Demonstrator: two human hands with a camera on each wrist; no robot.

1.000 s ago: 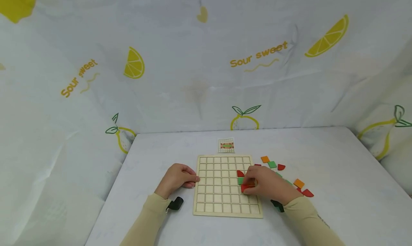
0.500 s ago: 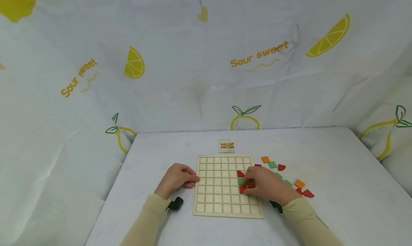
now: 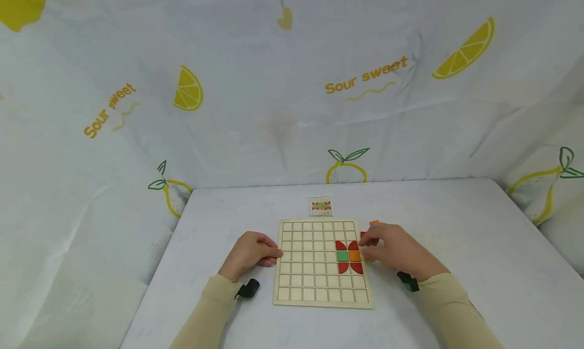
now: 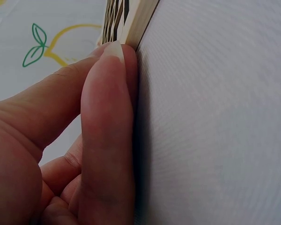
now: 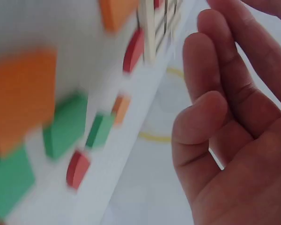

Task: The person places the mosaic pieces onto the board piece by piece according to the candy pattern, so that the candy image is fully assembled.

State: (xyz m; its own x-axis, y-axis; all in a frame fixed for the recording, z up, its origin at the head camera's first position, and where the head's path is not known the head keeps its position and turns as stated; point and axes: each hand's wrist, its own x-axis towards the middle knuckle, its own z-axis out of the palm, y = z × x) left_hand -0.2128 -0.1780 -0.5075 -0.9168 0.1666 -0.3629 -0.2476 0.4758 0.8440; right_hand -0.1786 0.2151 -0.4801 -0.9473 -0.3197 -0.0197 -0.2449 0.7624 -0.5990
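Note:
A wooden grid board [image 3: 303, 275] lies on the table. Toward its right side, a green square tile [image 3: 342, 256] and an orange square tile [image 3: 354, 256] sit side by side, with red quarter-round tiles [image 3: 357, 268] above and below them. My left hand [image 3: 253, 250] pinches the board's left edge between thumb and finger. Just off the right edge hovers my right hand [image 3: 394, 247], fingers loosely bent and holding nothing. Beside it, in the right wrist view, are loose orange tiles [image 5: 23, 98], green tiles [image 5: 65, 126] and red tiles [image 5: 77, 168]; the hand hides most of them from the head view.
Behind the board lies a small printed card [image 3: 321, 206] with a coloured grid pattern. A white cloth with lemon prints [image 3: 274, 110] hangs at the table's far edge.
My right hand has let go of the red tile at the lower row and moved right, off the board, uncovering the tiles there. The left hand stays put.

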